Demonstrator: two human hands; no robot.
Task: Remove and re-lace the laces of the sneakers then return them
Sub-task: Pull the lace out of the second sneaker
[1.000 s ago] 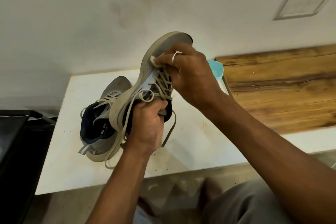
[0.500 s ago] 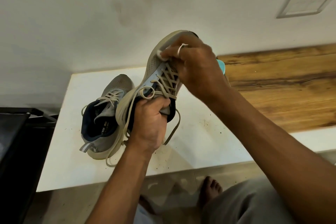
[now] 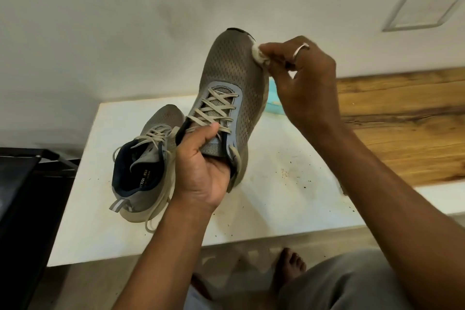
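Left grip [image 3: 203,173] clasps raised sneaker [image 3: 231,78]; right grip [image 3: 302,88] pinches white wad [image 3: 259,55] against toe.

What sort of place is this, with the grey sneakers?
Probably a room in a home: a low white table against a plain white wall, a white square plate set on that wall, and the person's bare foot on the floor beneath.

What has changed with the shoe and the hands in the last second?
The left hand turned the held sneaker so its laced top, not its sole edge, faces the camera. The right hand, pinching a white wad, moved to the toe's right side. Unchanged: the left hand's grip, the other sneaker on the table.
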